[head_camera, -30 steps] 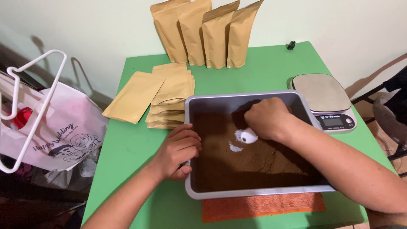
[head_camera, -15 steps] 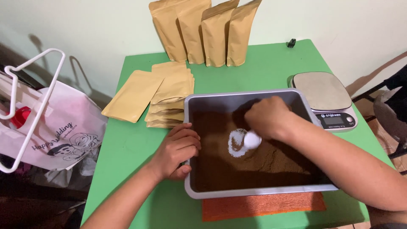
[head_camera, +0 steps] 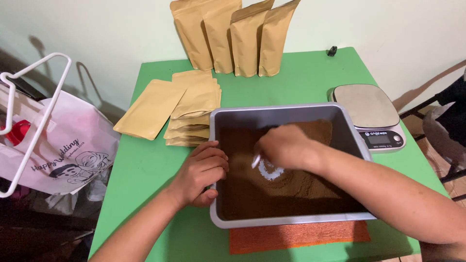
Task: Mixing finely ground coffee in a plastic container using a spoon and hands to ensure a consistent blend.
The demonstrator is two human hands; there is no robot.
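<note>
A grey rectangular tray (head_camera: pixel 286 110) full of brown powder (head_camera: pixel 310 187) sits on the green table (head_camera: pixel 155 170). My left hand (head_camera: pixel 201 172) grips the tray's left rim. Over the powder, my right hand (head_camera: pixel 286 145) is blurred with motion and holds a small white scoop (head_camera: pixel 268 170) that digs into the powder. An orange mat (head_camera: pixel 296 237) pokes out under the tray's near edge.
Several flat tan pouches (head_camera: pixel 194 109) lie left of the tray. Standing tan pouches (head_camera: pixel 235 36) lean on the wall behind. A kitchen scale (head_camera: pixel 371 114) sits to the right. A white plastic bag (head_camera: pixel 58 150) and white hanger (head_camera: pixel 36 109) are off the table's left.
My right hand has moved toward the left and nearer across the powder with the scoop. The left hand stays on the tray's rim.
</note>
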